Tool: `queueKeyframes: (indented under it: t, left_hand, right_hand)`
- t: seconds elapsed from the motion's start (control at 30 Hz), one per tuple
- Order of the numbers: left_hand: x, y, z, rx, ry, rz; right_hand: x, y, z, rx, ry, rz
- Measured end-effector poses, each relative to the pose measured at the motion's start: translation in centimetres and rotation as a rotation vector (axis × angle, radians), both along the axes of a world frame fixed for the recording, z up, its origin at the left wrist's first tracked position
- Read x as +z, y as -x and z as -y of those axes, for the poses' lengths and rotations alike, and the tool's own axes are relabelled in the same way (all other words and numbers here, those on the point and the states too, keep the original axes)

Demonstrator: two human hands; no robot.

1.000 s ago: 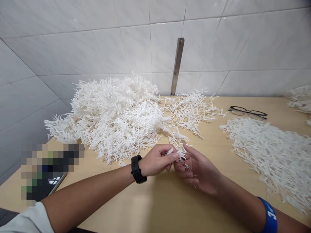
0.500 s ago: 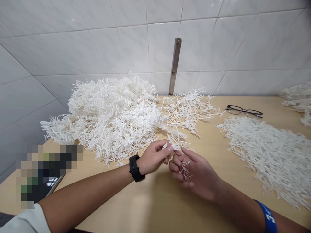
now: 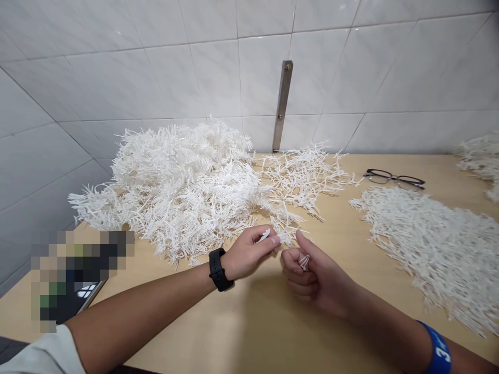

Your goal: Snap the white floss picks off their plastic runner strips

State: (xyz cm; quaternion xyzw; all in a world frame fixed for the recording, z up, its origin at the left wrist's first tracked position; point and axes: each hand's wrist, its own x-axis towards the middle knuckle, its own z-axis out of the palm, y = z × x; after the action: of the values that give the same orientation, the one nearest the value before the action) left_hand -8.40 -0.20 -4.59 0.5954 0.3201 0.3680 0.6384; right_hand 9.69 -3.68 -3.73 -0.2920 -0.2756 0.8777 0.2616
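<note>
My left hand (image 3: 249, 253) pinches a small white branched plastic piece (image 3: 264, 235) between thumb and fingers, and thin prongs stick out past the thumb. My right hand (image 3: 310, 278) is curled around several thin white plastic strands (image 3: 304, 262), whose ends show between the fingers; its thumb points up. A small gap lies between the two hands. Just behind them, a large tangled heap of white branched plastic pieces (image 3: 183, 182) covers the left of the table. A looser spread of white branched sprigs (image 3: 307, 174) lies to its right.
On the right is a flat mound of short white plastic pieces (image 3: 424, 244), with black-framed glasses (image 3: 394, 178) behind it. Another white pile (image 3: 481, 161) sits at the far right edge. A dark, partly blurred-out device (image 3: 78, 298) lies at left. A metal strip (image 3: 283, 106) is fixed to the tiled wall.
My right hand has drawn slightly right, away from the left, and its fingers have closed further over the strands. My left hand keeps its pinch in nearly the same place.
</note>
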Motion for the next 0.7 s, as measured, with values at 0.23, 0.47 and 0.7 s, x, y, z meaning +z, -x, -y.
queueKeyframes:
  t: [0.23, 0.47, 0.7]
  left_hand:
    - [0.53, 0.05, 0.09, -0.082, -0.088, -0.156]
    - [-0.18, 0.24, -0.39, -0.197, 0.025, 0.009]
    - [0.06, 0.41, -0.69, -0.254, 0.196, 0.089]
  right_hand:
    - [-0.02, -0.13, -0.02, 0.03, -0.367, 0.37]
    - [-0.6, -0.13, -0.19, -0.003, -0.574, 0.537]
    - [-0.67, -0.13, -0.36, -0.042, -0.7, 0.488]
